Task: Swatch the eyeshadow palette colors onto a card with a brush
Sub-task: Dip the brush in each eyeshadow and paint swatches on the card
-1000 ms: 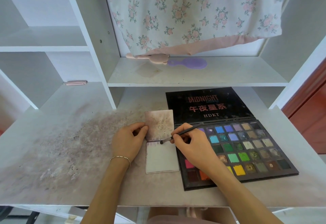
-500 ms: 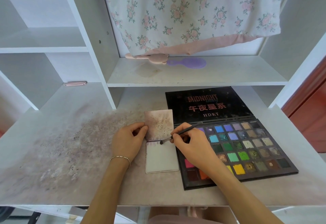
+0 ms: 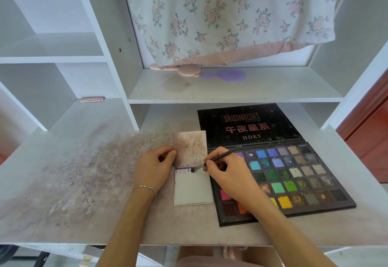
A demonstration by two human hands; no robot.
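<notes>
A small white card (image 3: pixel 192 189), hinged like a booklet, lies on the desk with its stained upper flap (image 3: pixel 190 148) standing up. Faint purple strokes mark the card's top edge. My left hand (image 3: pixel 153 167) pinches the flap's left edge between thumb and fingers. My right hand (image 3: pixel 226 172) grips a thin dark brush (image 3: pixel 218 157), whose tip touches the card's top near the middle. To the right the open eyeshadow palette (image 3: pixel 294 174) lies flat with several coloured pans, its black lid propped behind. My right hand covers part of its lower left corner.
The desk surface (image 3: pixel 79 178) is smeared with powder at the left. On the shelf above lie a pink brush (image 3: pixel 184 70) and a purple hairbrush (image 3: pixel 224 75). A floral cloth (image 3: pixel 220 14) hangs over the shelf. Shelf uprights stand left and right.
The brush tip has slid slightly along the card's top edge. My left hand has stayed on the flap.
</notes>
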